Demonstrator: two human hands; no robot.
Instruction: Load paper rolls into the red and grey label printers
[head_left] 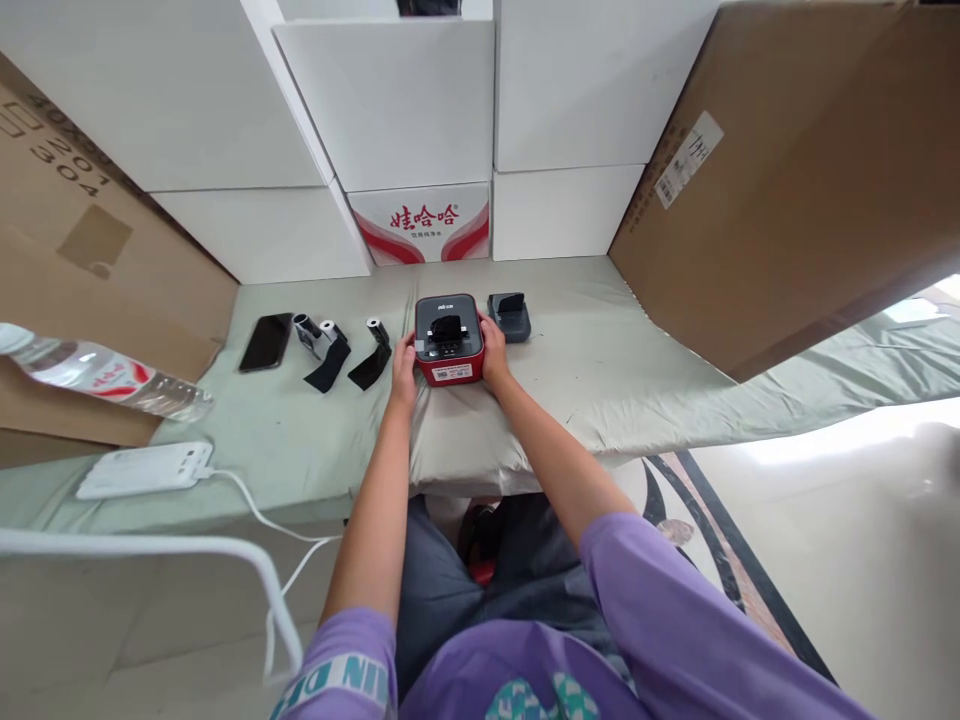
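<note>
A small red-and-grey device [448, 338] is gripped from both sides: left hand [403, 368] pressed flat on its left wall, right hand [494, 356] on its right wall, fingers wrapped round the edges. The device sits on the cloth-covered worktop [600, 380], about mid-width, nearer the back edge than the front. A black part is seated in its grey top; a white label is seen on the red front face.

Just beside its back right corner: a dark grey cradle-like piece [510, 315], close to the right hand. To the left, in a row along the back: two black strips with small rolls [324, 352] [373, 354], then a black phone [266, 341]. Near the front left corner: a white power bank [144, 468] with cable attached. A water bottle [105, 380] is lying at the left edge. White boxes [390, 110] and brown cartons [780, 170] are stacked behind.
</note>
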